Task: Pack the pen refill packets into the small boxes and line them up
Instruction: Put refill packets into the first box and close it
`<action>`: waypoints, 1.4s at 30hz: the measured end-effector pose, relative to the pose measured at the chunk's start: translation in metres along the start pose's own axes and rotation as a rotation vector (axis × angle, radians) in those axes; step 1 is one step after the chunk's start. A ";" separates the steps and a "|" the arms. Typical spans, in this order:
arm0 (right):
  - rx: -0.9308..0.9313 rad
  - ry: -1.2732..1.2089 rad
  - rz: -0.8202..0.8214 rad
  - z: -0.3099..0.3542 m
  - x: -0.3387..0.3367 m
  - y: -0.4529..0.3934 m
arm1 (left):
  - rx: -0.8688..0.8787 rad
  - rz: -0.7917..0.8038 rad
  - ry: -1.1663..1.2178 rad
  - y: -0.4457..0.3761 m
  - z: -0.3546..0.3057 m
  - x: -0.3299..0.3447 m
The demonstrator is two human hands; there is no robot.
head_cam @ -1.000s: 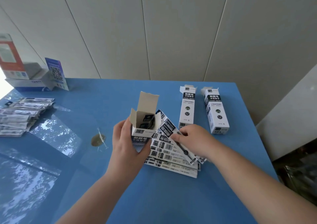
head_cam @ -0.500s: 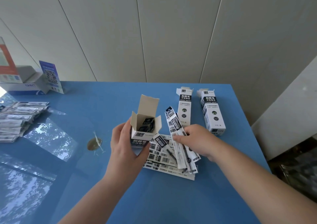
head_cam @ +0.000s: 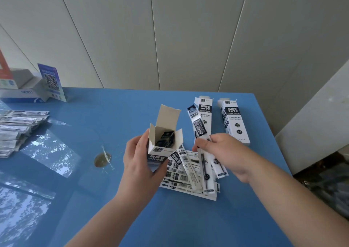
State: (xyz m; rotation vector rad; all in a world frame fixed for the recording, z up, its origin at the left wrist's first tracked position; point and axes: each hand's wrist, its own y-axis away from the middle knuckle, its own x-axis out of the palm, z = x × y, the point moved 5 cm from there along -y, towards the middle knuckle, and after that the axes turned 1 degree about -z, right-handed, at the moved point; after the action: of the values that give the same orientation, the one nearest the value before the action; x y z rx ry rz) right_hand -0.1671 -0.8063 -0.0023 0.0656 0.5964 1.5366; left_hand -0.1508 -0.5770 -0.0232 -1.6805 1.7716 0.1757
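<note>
Refill packets (head_cam: 200,131) pinched in right hand (head_cam: 224,152) grip, tilted beside open box (head_cam: 164,135) that left hand (head_cam: 139,161) grips above desk (head_cam: 113,114). Risk: box already part-full; packets could snag flaps, buckle or fan out.

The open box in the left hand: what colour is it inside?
Plain greyish-brown cardboard inside the open box; the head view shows it.

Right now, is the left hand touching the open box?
Touching. The head view shows the left hand wrapped around the open box, with fingers on its left wall and thumb across its printed front.
</note>
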 end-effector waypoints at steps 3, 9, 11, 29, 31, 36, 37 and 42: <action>-0.085 -0.217 -0.014 0.019 -0.006 0.017 | 0.009 0.006 -0.002 0.000 -0.001 0.000; -0.298 -0.385 -0.164 0.055 -0.018 0.035 | 0.006 0.060 0.002 0.000 -0.001 0.002; -0.369 -0.357 -0.326 0.065 -0.019 0.033 | 0.015 0.070 -0.006 0.001 -0.001 0.003; -0.416 -0.048 -0.264 0.081 0.038 0.027 | 0.038 0.111 -0.045 0.001 -0.006 0.006; -0.423 -0.002 -0.295 0.082 0.033 0.028 | 0.025 0.106 -0.039 0.002 -0.005 0.005; -0.450 -0.055 -0.325 0.078 0.016 0.026 | 0.005 0.065 -0.008 0.000 -0.007 0.003; -0.461 -0.066 -0.350 0.075 0.013 0.025 | 0.006 0.056 -0.008 0.000 -0.007 0.002; -0.233 0.519 -0.386 0.027 0.008 0.004 | -0.027 0.042 -0.005 -0.001 -0.004 0.001</action>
State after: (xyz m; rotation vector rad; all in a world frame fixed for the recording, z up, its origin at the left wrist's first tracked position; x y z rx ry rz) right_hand -0.1608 -0.7896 0.0197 -0.6097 0.7789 1.2308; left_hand -0.1515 -0.5804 -0.0205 -1.6614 1.8091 0.2225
